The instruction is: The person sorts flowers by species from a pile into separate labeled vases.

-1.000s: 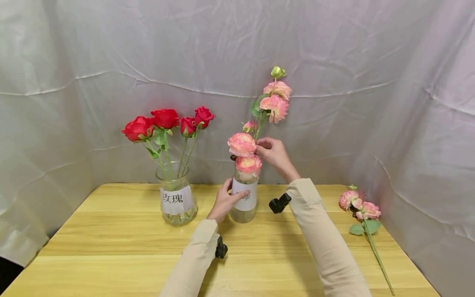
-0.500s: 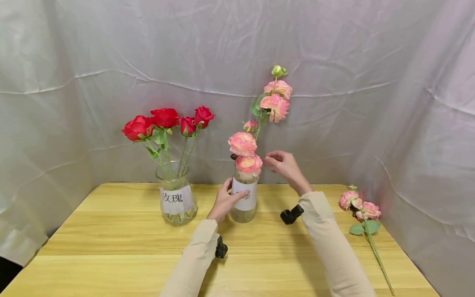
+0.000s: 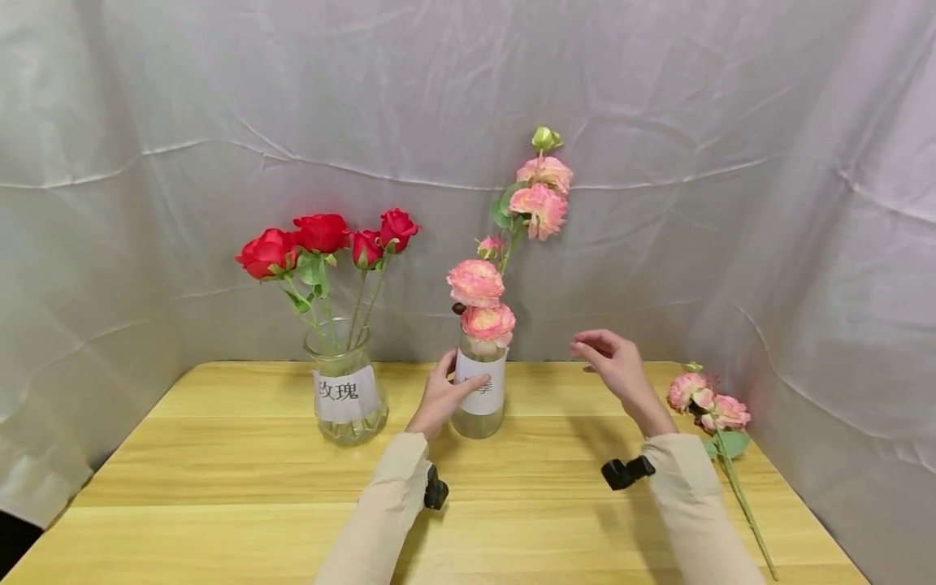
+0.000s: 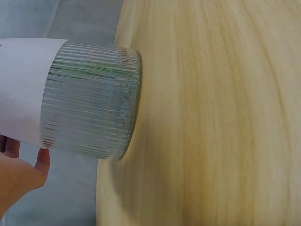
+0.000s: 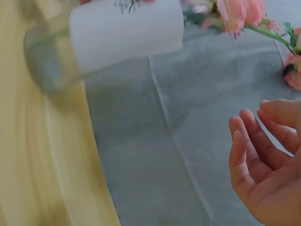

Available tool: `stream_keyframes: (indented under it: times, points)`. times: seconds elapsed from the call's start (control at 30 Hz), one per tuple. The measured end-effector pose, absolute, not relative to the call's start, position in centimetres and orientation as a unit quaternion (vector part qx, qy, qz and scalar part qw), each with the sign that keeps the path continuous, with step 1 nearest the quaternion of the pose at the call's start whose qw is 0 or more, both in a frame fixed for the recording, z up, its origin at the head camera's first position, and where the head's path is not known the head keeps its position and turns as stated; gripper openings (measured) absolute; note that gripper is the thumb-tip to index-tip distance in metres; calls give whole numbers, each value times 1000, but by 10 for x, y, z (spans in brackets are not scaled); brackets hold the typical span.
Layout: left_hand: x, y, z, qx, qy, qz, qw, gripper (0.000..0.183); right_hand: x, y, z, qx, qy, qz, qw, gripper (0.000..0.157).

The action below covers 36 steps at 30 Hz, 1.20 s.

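Note:
Near the middle of the table, my left hand [image 3: 437, 400] holds a ribbed glass vase [image 3: 478, 426] by its side, thumb across the white paper label [image 4: 23, 89]. Pink flowers [image 3: 475, 283] stand in this vase. Low blooms sit at its mouth, and a taller stem with pink blooms [image 3: 539, 210] and a green bud leans right. My right hand [image 3: 617, 367] is in the air to the right of the vase, fingers loosely bent and holding nothing. In the right wrist view its fingers [image 5: 242, 157] are apart from everything.
On the left stands another glass vase [image 3: 353, 429] with a label and several red roses [image 3: 322, 234]. A pink flower stem [image 3: 746, 504] lies along the table's right side. Grey cloth [image 3: 409, 97] hangs behind the wooden table [image 3: 219, 471].
My right hand has let go of the tall pink flower stem and moved right and down, away from the vase. My left hand keeps its hold on the vase.

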State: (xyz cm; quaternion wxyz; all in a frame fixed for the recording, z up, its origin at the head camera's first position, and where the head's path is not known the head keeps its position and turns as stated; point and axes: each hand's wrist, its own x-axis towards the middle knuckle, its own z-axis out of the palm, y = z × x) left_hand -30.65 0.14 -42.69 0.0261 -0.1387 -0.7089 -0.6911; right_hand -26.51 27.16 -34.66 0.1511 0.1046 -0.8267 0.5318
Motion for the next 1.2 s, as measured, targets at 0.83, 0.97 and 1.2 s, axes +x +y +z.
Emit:
stream_keyframes:
  times: [0.83,0.97,1.2]
  points:
    - [-305,2,-433,-150,-711,-686,45,73,-210,412,-409,-25,-860,448,243,30]
    - [-306,3,-432,-140,-708,-692,33,72,-198,431,-408,-36,-875,424,231,27]
    - [-306,1,-431,-137,-703,-697,30,73,-188,461,-414,-59,-881,436,174,29]
